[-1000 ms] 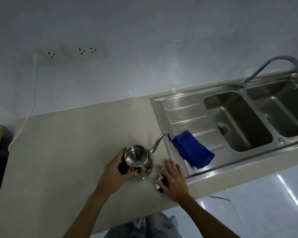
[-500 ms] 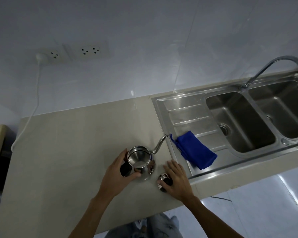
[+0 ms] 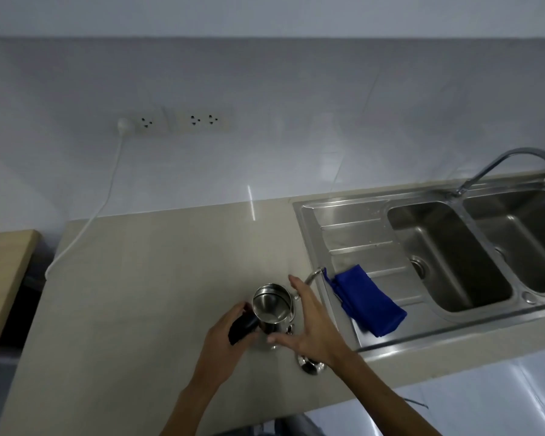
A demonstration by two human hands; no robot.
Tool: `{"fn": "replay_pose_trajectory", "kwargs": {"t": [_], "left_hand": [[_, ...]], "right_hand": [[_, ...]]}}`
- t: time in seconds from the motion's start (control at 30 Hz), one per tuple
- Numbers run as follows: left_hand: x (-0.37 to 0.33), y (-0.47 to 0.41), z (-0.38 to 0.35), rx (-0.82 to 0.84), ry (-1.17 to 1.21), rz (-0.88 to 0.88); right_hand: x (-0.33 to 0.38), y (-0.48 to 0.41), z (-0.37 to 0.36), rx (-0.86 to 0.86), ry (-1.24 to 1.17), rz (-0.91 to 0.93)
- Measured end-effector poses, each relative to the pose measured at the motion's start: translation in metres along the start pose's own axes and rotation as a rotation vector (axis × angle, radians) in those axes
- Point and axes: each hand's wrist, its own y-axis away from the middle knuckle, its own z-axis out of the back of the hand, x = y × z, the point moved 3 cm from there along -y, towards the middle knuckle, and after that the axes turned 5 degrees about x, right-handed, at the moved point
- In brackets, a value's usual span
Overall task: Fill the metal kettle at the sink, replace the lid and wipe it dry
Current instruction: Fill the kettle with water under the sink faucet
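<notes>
**Ana:** Where is the kettle (image 3: pixel 272 305)?

**Ben:** It stands on the bench (image 3: pixel 155 294), lid off, just left of the sink (image 3: pixel 353 229). The left hand (image 3: pixel 224 338) grips its black handle (image 3: pixel 243 324). The right hand (image 3: pixel 312 325) is open, fingers spread beside it.

**Ana:** How should the person lift it?

**Ben:** Hold the handle tight, keep it level, and lift the spout (image 3: pixel 313 275) over the blue cloth (image 3: pixel 368 300).

**Ana:** Is there room?

**Ben:** The way right to the tap (image 3: pixel 521 151) looks open. But the lid (image 3: pixel 310 367) sits by the bench's near edge. A bump could knock it off.

Shiny steel kettle (image 3: pixel 272 305) and sink (image 3: pixel 353 228), soft blue cloth (image 3: pixel 367 298), smooth matt beige counter (image 3: pixel 158 278), glossy wall tiles (image 3: pixel 296 121)
</notes>
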Motion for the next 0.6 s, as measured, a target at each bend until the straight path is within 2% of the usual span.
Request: {"fn": "replay_pose_trajectory", "kwargs": {"t": [0.17,0.37,0.6], "left_hand": [[-0.005,0.000,0.006,0.026,0.027,0.007],[-0.006,-0.005,0.019,0.130,0.050,0.043],[-0.005,-0.009,0.020,0.096,0.025,0.036]], "right_hand": [[-0.002,-0.019,-0.011,0.136,-0.008,-0.067],[-0.010,-0.022,-0.021,0.145,-0.061,-0.050],[-0.014,-0.014,-0.020,0.013,-0.103,-0.061]]}}
